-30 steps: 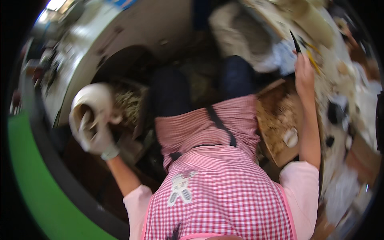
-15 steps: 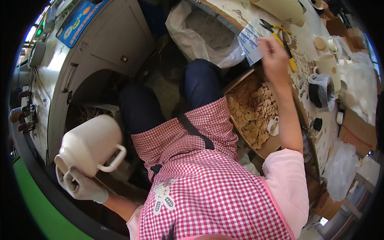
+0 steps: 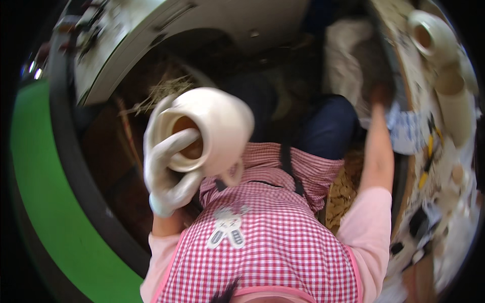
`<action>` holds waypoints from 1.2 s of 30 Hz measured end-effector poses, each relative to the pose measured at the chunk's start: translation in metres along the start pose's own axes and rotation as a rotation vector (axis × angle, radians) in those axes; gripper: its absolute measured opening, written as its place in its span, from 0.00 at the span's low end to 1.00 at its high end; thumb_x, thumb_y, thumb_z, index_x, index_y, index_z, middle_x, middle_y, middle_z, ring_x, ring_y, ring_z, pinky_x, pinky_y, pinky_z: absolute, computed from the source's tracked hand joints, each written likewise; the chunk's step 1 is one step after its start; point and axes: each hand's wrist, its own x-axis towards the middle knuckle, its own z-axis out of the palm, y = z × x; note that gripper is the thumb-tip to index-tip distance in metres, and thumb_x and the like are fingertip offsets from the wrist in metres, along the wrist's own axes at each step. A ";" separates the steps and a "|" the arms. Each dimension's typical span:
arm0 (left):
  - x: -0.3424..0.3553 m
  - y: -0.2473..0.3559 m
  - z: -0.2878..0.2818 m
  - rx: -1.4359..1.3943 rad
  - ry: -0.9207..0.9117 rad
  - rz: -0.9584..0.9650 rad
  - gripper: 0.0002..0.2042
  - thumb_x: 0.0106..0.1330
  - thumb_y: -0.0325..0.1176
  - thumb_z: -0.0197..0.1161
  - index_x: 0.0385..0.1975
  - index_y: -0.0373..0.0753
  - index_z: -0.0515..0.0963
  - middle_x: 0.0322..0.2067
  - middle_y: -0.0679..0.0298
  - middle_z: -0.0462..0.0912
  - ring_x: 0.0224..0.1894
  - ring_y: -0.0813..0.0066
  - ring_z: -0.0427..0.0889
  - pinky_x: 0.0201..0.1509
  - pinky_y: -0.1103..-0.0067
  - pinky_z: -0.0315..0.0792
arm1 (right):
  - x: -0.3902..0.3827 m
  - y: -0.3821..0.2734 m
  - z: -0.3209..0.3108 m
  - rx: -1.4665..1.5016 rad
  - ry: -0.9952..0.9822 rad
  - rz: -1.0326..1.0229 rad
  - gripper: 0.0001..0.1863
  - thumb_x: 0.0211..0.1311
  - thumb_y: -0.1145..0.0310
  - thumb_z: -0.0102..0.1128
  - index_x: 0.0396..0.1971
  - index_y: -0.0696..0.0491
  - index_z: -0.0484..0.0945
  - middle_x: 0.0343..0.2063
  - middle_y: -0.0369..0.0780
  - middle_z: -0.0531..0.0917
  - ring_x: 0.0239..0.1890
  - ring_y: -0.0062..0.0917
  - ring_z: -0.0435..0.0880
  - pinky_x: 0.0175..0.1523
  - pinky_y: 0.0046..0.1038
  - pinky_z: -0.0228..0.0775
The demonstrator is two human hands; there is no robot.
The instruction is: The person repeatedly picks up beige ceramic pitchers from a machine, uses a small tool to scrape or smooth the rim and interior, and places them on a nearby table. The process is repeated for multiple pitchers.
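My gloved left hand [image 3: 169, 166] grips a cream pitcher [image 3: 225, 126] by its rim, fingers reaching into the mouth, whose inside looks brownish. The pitcher is tipped on its side above my lap, handle downward. My bare right hand [image 3: 380, 95] is stretched forward to the right, at the pale plastic-lined bag [image 3: 343, 55] beside the workbench; motion blurs its fingers, so I cannot tell what, if anything, it holds. Blue-and-white sheets [image 3: 406, 134] lie beside that arm.
The bench [image 3: 409, 202] at right carries cream vessels [image 3: 449, 113], yellow-handled pliers [image 3: 424, 174] and plastic wrapping. A box of tan discs [image 3: 341, 197] sits below it. A grey cabinet [image 3: 116, 50], dried straw [image 3: 164, 88] and a green surface [image 3: 38, 182] are at left.
My left hand has brought the pitcher rightward, over my lap, turning its mouth upward toward me. My right hand has moved to the bag. The view has swung, shifting the surroundings.
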 end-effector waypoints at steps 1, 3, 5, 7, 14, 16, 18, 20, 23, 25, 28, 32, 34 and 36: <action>0.004 -0.003 -0.001 -0.061 -0.029 0.058 0.33 0.53 0.33 0.77 0.63 0.37 0.77 0.69 0.37 0.68 0.69 0.39 0.73 0.70 0.53 0.69 | 0.000 0.005 -0.004 0.009 -0.085 -0.040 0.17 0.73 0.56 0.56 0.44 0.49 0.89 0.45 0.46 0.89 0.47 0.41 0.90 0.50 0.43 0.82; 0.006 -0.008 0.010 -0.218 0.027 0.090 0.47 0.49 0.32 0.83 0.73 0.36 0.66 0.68 0.38 0.68 0.68 0.42 0.74 0.69 0.56 0.74 | -0.003 0.007 -0.012 -0.016 -0.154 -0.012 0.21 0.73 0.50 0.56 0.45 0.51 0.89 0.49 0.48 0.88 0.49 0.42 0.89 0.51 0.45 0.82; 0.006 -0.008 0.016 -0.343 0.016 0.046 0.59 0.45 0.30 0.86 0.77 0.31 0.53 0.66 0.43 0.72 0.70 0.50 0.74 0.69 0.60 0.76 | -0.008 0.002 -0.017 -0.053 -0.097 -0.022 0.24 0.72 0.46 0.57 0.46 0.51 0.89 0.51 0.48 0.87 0.51 0.43 0.88 0.52 0.46 0.81; 0.004 -0.005 0.020 -0.256 -0.016 0.021 0.61 0.44 0.33 0.87 0.78 0.33 0.52 0.66 0.46 0.73 0.68 0.53 0.75 0.69 0.61 0.74 | -0.013 -0.003 -0.019 -0.076 -0.027 0.031 0.25 0.71 0.45 0.58 0.47 0.51 0.89 0.52 0.48 0.87 0.52 0.43 0.88 0.54 0.46 0.80; -0.003 -0.001 0.024 -0.080 -0.054 0.130 0.60 0.49 0.33 0.85 0.80 0.40 0.48 0.68 0.45 0.71 0.68 0.53 0.76 0.71 0.60 0.74 | -0.026 -0.001 -0.054 0.704 0.303 0.298 0.18 0.66 0.54 0.69 0.46 0.52 0.90 0.42 0.47 0.91 0.45 0.37 0.89 0.52 0.38 0.78; -0.006 0.001 0.029 -0.049 0.016 0.157 0.59 0.47 0.35 0.86 0.78 0.33 0.52 0.62 0.50 0.78 0.62 0.56 0.79 0.67 0.62 0.69 | -0.045 -0.016 -0.092 0.936 0.315 0.362 0.18 0.64 0.54 0.72 0.43 0.53 0.90 0.39 0.45 0.91 0.41 0.33 0.89 0.49 0.34 0.77; -0.010 0.005 0.032 0.012 0.038 0.195 0.59 0.46 0.37 0.86 0.77 0.30 0.54 0.59 0.54 0.82 0.60 0.59 0.80 0.64 0.64 0.67 | -0.081 -0.043 -0.150 1.071 0.304 0.405 0.21 0.60 0.53 0.77 0.38 0.58 0.89 0.32 0.41 0.90 0.35 0.25 0.86 0.46 0.28 0.75; -0.014 0.010 0.032 0.047 -0.001 0.260 0.59 0.46 0.37 0.87 0.78 0.32 0.53 0.62 0.51 0.79 0.62 0.58 0.80 0.66 0.64 0.71 | -0.140 -0.073 -0.225 1.407 0.247 0.313 0.15 0.67 0.58 0.73 0.34 0.57 0.88 0.30 0.32 0.87 0.33 0.16 0.79 0.43 0.21 0.71; -0.019 0.016 0.034 0.148 -0.003 0.339 0.58 0.45 0.40 0.87 0.76 0.33 0.56 0.60 0.55 0.80 0.60 0.58 0.81 0.64 0.62 0.71 | -0.231 -0.108 -0.346 1.867 0.025 -0.249 0.27 0.74 0.67 0.63 0.69 0.57 0.71 0.59 0.46 0.83 0.55 0.27 0.87 0.56 0.24 0.80; -0.022 0.020 0.037 0.221 0.025 0.377 0.57 0.43 0.42 0.87 0.74 0.32 0.60 0.59 0.59 0.82 0.59 0.58 0.81 0.63 0.60 0.69 | -0.280 -0.127 -0.410 1.826 -0.136 -0.432 0.26 0.77 0.69 0.58 0.70 0.61 0.68 0.57 0.53 0.84 0.52 0.35 0.90 0.40 0.24 0.87; -0.031 0.024 0.039 0.251 -0.023 0.365 0.55 0.42 0.38 0.85 0.74 0.32 0.61 0.61 0.62 0.81 0.62 0.58 0.79 0.67 0.60 0.66 | -0.309 -0.157 -0.456 1.684 -0.140 -0.920 0.22 0.68 0.84 0.55 0.61 0.56 0.78 0.56 0.50 0.84 0.49 0.36 0.91 0.38 0.24 0.85; -0.039 0.028 0.040 0.292 -0.048 0.439 0.58 0.42 0.40 0.84 0.75 0.29 0.58 0.60 0.58 0.82 0.59 0.56 0.78 0.66 0.61 0.63 | -0.323 -0.181 -0.463 1.270 -0.010 -0.914 0.18 0.56 0.84 0.62 0.48 0.59 0.82 0.48 0.49 0.85 0.43 0.42 0.90 0.45 0.34 0.84; -0.040 0.028 0.041 0.303 -0.057 0.466 0.57 0.42 0.40 0.84 0.75 0.29 0.58 0.60 0.58 0.81 0.59 0.56 0.78 0.66 0.61 0.63 | -0.331 -0.185 -0.460 1.087 -0.003 -0.890 0.17 0.56 0.77 0.65 0.48 0.59 0.81 0.44 0.49 0.85 0.40 0.43 0.90 0.46 0.35 0.85; -0.041 0.027 0.042 0.339 -0.064 0.460 0.55 0.44 0.38 0.83 0.75 0.29 0.58 0.60 0.57 0.82 0.58 0.56 0.79 0.65 0.62 0.64 | -0.337 -0.189 -0.457 1.005 0.126 -0.902 0.19 0.55 0.77 0.66 0.49 0.60 0.81 0.46 0.50 0.85 0.38 0.40 0.90 0.44 0.35 0.86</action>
